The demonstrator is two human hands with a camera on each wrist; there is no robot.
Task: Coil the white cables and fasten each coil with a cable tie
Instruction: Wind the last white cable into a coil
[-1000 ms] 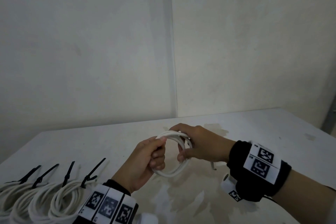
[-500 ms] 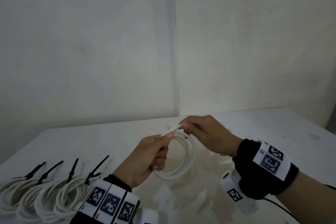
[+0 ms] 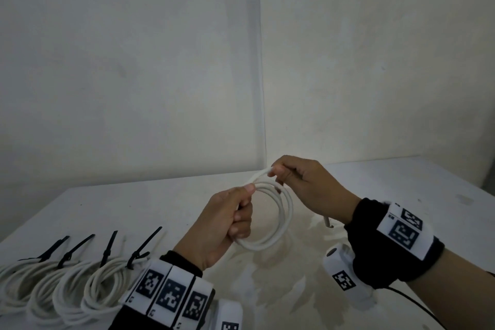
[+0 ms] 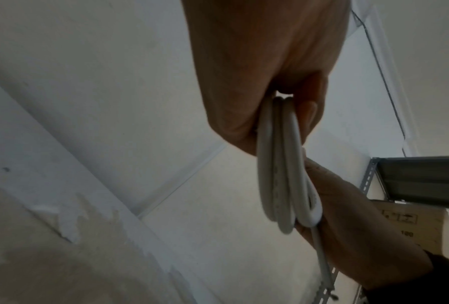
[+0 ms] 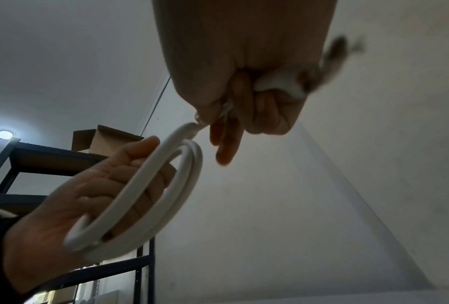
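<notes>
Holding the white cable [image 3: 281,211] up above the desk [image 3: 112,203], both hands are busy with it. The left hand [image 3: 222,225] is the nearer one. Its fingers are curled tight round one side of the loops, and its thumb presses on top, so this grip is closed on the cable. From the left wrist view about three loops lie side by side inside that fist.

A moment ago the right hand [image 3: 308,187] was wrapped over the top of the ring, close against the left. Now it has lifted up and a bit away. Its grip is a small pinch of thumb and fingertips on a stretch of cable near the loose end, just past the left thumb. The rest of that end goes through the hand, and its tip [image 3: 328,224] pokes out below the wrist.

I think this means the last bit of cable is being laid onto the ring. The coil looks almost done, but it has no tie on it yet, and no spare tie shows near the hands.

Off to the left of the left grip, four coils [image 3: 67,286] lie in a row on the desk, each with a black tie [image 3: 142,248] round it. Those look finished. Farther behind the hands is only the bare wall [image 3: 134,61].
</notes>
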